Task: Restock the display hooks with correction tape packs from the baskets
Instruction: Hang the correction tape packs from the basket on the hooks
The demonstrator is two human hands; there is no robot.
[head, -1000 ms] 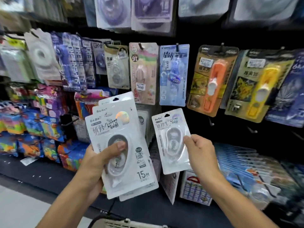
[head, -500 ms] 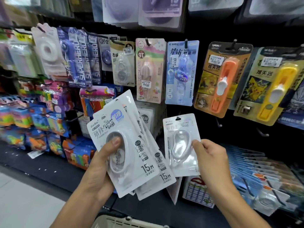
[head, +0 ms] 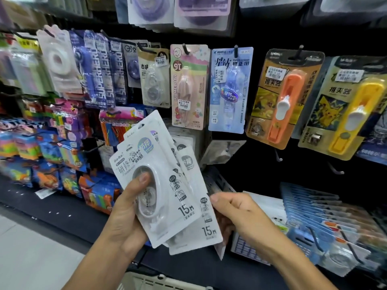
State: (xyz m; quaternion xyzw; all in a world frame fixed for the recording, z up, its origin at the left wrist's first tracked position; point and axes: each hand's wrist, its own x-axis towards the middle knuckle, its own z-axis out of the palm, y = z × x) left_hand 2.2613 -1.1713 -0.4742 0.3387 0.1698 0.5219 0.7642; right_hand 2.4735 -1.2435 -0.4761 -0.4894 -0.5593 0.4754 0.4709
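- Display wall [head: 261, 185], dark, fills the frame; hooks carry hanging stationery packs across the upper half.
- Orange pack [head: 282, 97] and yellow pack [head: 343, 105] hang at upper right; blue pack [head: 230, 88] and pink pack [head: 189, 86] at upper centre.
- Bare hook [head: 277, 156] right of centre, below the orange pack.
- Fanned stack of white correction tape packs [head: 167, 189] at lower centre, front one marked 15M.
- Left hand [head: 125, 222] grips the stack, thumb pressed on the front blister.
- Right hand [head: 236, 208] at the fan's right edge, fingers curled, thumb on the rear pack's edge.
- Basket rim [head: 146, 283] at bottom edge.
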